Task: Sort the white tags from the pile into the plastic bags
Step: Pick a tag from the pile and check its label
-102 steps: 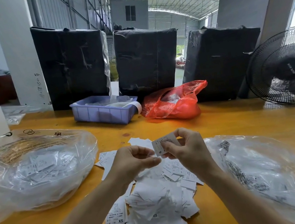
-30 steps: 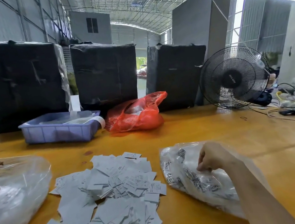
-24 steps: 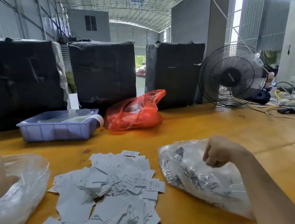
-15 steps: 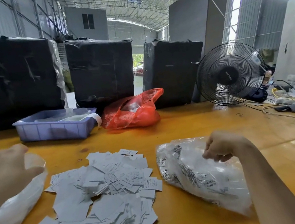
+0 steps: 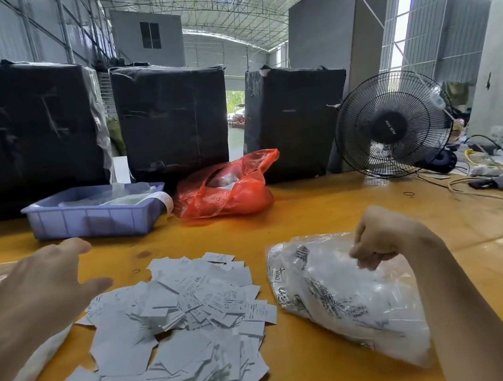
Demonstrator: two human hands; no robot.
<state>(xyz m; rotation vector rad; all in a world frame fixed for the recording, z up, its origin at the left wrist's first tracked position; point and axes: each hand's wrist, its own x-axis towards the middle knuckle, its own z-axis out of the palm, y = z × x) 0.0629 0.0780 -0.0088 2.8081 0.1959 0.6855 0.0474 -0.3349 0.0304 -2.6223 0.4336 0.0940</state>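
Left hand (image 5: 32, 293) has swung in from left edge, now above near-left plastic bag (image 5: 23, 368), fingers straight, spread. Right hand (image 5: 380, 235) stays curled, pinching top of right plastic bag (image 5: 344, 294). Pile of white tags (image 5: 180, 332) lies between bags on yellow table (image 5: 314, 216).

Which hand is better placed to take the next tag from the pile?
Left. The left hand hovers open beside the pile; the right hand pinches the bag.
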